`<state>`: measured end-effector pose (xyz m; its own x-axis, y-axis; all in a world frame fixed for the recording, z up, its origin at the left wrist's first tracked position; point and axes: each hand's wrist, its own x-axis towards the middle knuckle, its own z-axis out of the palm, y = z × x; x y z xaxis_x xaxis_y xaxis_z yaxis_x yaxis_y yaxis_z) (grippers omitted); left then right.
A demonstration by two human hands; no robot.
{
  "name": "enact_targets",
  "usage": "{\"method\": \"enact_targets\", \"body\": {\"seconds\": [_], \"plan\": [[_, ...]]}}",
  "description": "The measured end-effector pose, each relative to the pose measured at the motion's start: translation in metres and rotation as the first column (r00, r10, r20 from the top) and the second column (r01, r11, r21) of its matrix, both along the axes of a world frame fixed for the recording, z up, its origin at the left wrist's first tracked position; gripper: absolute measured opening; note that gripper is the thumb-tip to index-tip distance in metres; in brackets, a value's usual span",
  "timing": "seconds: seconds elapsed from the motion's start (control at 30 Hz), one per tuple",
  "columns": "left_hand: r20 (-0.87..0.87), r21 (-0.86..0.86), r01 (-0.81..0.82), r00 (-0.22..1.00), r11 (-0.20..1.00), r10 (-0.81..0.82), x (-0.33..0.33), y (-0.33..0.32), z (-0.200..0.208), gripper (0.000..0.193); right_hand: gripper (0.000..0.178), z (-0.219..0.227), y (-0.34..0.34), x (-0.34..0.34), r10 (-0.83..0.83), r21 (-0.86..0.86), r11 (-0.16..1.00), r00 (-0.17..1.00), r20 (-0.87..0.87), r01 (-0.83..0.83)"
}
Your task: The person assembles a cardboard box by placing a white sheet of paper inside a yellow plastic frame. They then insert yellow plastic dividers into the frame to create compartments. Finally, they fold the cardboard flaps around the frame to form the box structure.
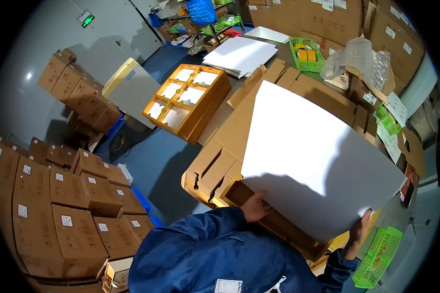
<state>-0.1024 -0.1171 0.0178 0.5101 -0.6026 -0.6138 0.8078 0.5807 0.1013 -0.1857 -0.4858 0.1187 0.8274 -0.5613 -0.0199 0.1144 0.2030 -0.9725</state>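
A large white foam-like sheet (303,146) slants across the bench in front of me. My right hand (360,228) grips its near right edge, the thumb lying on top. At the near left edge, my left hand (255,207) pinches the sheet, with part of the fingers hidden. Beneath the sheet lies a yellow-brown wooden frame or tray (291,228), mostly covered; its near side shows along my front. Flattened brown cardboard (230,141) with cut slots spreads under and beyond the sheet.
A yellow compartment tray (195,95) with white inserts stands at the far left of the bench, near stacked white sheets (242,52). Green baskets (308,54) hold tape rolls; another basket (378,257) sits right. Bubble wrap (359,59) lies far right. Stacked cartons (78,229) fill the left.
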Motion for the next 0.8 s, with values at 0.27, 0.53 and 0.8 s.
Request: {"method": "enact_targets", "body": {"seconds": [0.27, 0.53, 0.8], "plan": [[-0.095, 0.189, 0.034, 0.995, 0.981, -0.016, 0.006, -0.012, -0.013, 0.049, 0.065, 0.005, -0.048, 0.032, -0.198, -0.684, 0.720, 0.912, -0.359, -0.113], [0.049, 0.254, 0.075, 0.995, 0.964, -0.090, 0.005, -0.008, -0.004, 0.048, 0.055, 0.072, 0.009, 0.188, 0.004, -1.000, 0.001, 1.000, -0.008, -0.008], [-0.123, 0.168, 0.042, 0.992, 0.985, -0.021, 0.002, 0.003, -0.019, 0.038, 0.043, 0.040, 0.049, 0.265, 0.139, -0.926, 0.098, 0.926, -0.351, -0.366]]}}
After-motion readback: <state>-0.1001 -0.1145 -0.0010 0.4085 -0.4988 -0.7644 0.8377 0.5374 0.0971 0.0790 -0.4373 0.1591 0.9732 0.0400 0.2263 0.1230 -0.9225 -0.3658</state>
